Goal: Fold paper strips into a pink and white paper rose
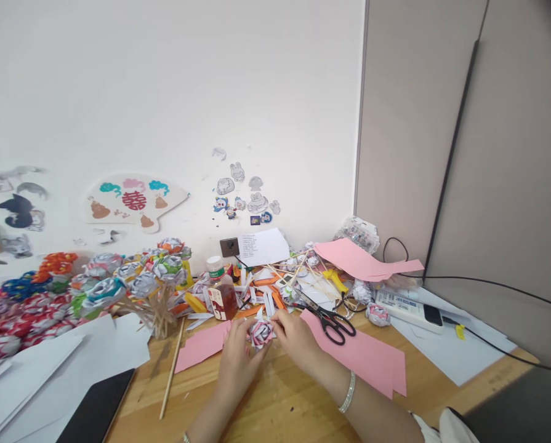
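- White wall (187, 80) behind everything, with small cut-out drawings stuck to it
- Wooden worktop (275, 403), bare and pale brown between the forearms, crowded along its back edge
- Heap of paper flowers (39, 314) at the far left, in red, white, blue, orange and green
- White sheets (113, 344) spread in front of that heap, partly under a black flat object (97, 409)
- Pink paper (372, 357) lying to the right, partly hidden by the right forearm; a smaller pink piece (204, 347) lies to the left of the hands
- Right hand (298, 338), its grip together at the right edge of a paper flower (261, 333)
- Left hand (239, 354), its grip clamped on that same flower, fingers at its left side and thumb below
- Scissors (327, 317) with black handles, resting on the pink paper just beyond the right hand
- Bottle (222, 292) with a white cap and reddish-brown contents, upright behind the left hand
- The held flower, white with dark pinkish folds, between both hands near the middle of the worktop
- Sparkling bracelet (348, 392) around the right wrist
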The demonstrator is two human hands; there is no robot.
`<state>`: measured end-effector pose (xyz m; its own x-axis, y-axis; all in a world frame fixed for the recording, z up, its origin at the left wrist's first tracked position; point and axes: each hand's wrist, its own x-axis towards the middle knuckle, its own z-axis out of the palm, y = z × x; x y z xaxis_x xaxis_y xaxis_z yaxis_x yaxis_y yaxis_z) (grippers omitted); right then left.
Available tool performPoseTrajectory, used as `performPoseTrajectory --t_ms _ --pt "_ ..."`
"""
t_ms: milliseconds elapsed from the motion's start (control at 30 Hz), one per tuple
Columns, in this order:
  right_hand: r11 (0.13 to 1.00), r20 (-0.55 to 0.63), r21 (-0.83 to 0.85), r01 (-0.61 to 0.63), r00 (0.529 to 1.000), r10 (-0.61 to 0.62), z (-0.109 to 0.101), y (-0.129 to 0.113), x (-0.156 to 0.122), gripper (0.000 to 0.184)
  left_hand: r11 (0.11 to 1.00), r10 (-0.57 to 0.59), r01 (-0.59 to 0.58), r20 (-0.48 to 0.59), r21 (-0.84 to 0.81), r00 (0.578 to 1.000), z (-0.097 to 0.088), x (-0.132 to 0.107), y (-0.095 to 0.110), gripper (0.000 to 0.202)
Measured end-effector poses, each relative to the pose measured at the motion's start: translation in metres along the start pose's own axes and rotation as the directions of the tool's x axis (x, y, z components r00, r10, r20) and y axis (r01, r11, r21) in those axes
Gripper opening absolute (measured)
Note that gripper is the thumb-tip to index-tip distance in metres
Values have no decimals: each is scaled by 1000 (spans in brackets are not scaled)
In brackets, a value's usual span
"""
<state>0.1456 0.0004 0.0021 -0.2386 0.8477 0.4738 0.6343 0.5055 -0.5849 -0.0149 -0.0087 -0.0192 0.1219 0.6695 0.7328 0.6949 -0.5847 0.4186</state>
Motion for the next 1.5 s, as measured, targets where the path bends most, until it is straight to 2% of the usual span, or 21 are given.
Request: performPoseTrajectory --t_ms 533,900,1500 --pt "983 -96 -112 -143 987 133 -6 -8 -3 14 998 38 -37 -13 55 999 -1 1 1 30" --pt "980 -153 -171 -97 986 70 -4 -7 -3 10 996 46 -46 5 74 999 -1 -1 -2 33" --pt "966 -127 -254 -55 992 23 -3 -5 -3 8 994 38 -38 7 99 999 -1 1 -1 31"
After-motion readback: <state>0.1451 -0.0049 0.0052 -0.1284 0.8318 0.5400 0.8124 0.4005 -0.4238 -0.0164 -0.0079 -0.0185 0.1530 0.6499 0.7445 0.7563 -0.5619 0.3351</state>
